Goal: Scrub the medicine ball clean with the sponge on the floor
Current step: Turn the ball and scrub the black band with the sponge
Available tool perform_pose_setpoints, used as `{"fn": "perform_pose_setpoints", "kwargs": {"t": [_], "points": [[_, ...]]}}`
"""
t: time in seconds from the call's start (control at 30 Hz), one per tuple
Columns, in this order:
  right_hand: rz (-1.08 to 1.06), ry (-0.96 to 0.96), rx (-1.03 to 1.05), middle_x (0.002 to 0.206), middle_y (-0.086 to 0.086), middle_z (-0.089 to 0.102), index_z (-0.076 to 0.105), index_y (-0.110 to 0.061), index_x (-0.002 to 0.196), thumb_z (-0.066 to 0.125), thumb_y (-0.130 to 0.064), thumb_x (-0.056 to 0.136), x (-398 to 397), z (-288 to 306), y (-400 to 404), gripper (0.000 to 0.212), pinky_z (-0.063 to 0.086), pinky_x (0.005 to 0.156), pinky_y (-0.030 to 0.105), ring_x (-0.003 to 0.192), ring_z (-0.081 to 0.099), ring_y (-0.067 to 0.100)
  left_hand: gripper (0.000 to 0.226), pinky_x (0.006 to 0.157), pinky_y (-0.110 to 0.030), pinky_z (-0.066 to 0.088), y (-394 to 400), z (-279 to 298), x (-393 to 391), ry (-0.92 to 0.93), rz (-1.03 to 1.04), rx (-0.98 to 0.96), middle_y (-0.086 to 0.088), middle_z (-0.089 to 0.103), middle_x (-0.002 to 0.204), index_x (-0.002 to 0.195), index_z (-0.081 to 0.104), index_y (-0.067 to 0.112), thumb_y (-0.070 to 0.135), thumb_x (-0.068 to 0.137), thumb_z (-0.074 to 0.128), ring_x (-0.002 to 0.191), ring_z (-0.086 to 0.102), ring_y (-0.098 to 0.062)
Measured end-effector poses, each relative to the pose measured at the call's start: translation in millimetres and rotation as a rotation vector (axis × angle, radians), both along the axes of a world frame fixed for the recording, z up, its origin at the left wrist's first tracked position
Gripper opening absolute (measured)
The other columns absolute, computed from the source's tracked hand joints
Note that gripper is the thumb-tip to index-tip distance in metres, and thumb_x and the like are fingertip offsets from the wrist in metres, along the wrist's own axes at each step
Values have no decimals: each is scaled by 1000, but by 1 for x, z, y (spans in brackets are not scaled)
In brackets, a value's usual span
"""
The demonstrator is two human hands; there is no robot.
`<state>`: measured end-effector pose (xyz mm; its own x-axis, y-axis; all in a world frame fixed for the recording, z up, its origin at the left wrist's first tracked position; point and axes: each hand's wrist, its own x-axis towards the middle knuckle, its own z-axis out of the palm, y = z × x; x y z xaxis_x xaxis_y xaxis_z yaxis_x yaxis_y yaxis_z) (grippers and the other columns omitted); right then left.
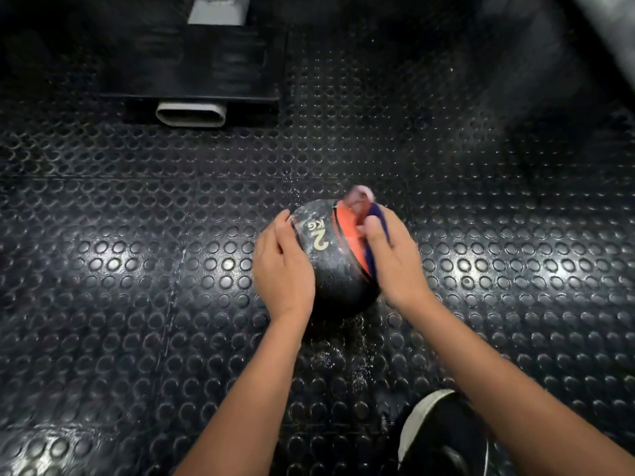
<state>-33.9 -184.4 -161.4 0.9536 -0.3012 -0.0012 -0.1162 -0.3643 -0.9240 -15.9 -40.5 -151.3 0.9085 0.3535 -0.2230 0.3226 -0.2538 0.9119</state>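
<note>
Head view, looking down: a black and orange medicine ball (326,262) marked "2 KG" sits on a studded black rubber floor (137,269). Left hand (283,273) lies flat against its left side, fingers straight. Right hand (395,259) grips a blurred sponge (360,207) against the ball's upper right.

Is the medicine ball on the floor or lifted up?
On the floor: the medicine ball rests on the studded floor mat, steadied by the left hand.

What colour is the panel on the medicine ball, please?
Orange, on the medicine ball; head view.
</note>
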Motion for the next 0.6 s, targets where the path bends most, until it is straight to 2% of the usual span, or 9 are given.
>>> {"fn": "perform_pose_setpoints", "kwargs": {"t": [0.07,0.13,0.17,0.23,0.3,0.4,0.47,0.53,0.6], "points": [[-159,231,265,99,-9,72,73,-30,102,41,-45,110,8,-18,-16,37,48,88,31,102,67,19,41,109,-32,37,-3,1,0,-1,-41,27,28,56,139,138,65,43,45,113,33,130,48,0],[-207,459,365,97,-5,75,77,-35,93,41,-65,100,12,-23,-27,48,50,96,37,105,69,27,41,106,-30,37,-5,3,3,0,-100,56,28,55,141,139,64,43,45,113,33,125,46,4],[-203,496,353,102,-6,76,78,-38,93,41,-73,93,13,-21,-29,51,50,103,42,108,69,26,41,105,-28,36,-4,4,6,-2,-123,60,27,56,141,139,65,43,44,113,34,124,45,5],[-163,396,246,111,-11,74,74,-38,98,41,-64,101,11,-8,-20,42,48,104,40,109,66,15,40,102,-25,34,4,5,14,11,-153,44,24,58,141,138,66,42,42,113,35,124,45,4],[-57,150,124,117,-15,70,69,-36,111,41,-47,110,3,11,-3,30,44,99,32,111,62,6,40,104,-24,35,17,3,20,27,-191,1,20,60,143,137,67,41,40,112,36,128,49,0],[189,-63,-135,139,-11,64,63,-28,139,40,-43,111,-3,13,4,40,38,111,30,133,54,9,40,113,-27,39,29,-2,21,13,-252,-35,20,62,142,137,68,41,40,112,37,133,52,-3],[87,77,-1,118,-8,70,67,-21,133,40,-44,111,0,-2,-9,41,45,95,26,112,63,10,39,110,-23,36,30,-2,19,-6,-286,-22,25,59,140,138,66,42,42,113,36,132,49,2],[-60,373,128,105,0,72,70,-20,129,34,-45,112,9,-12,-22,47,47,83,30,98,66,19,39,108,-22,35,25,0,18,-23,-297,-9,25,59,140,138,66,42,42,113,36,130,49,4],[-111,524,120,124,8,72,71,-26,129,29,-47,112,11,-12,-27,49,46,98,36,116,65,27,39,106,-23,35,20,2,21,-18,-320,27,24,60,140,137,67,42,43,112,37,128,49,3]]}}
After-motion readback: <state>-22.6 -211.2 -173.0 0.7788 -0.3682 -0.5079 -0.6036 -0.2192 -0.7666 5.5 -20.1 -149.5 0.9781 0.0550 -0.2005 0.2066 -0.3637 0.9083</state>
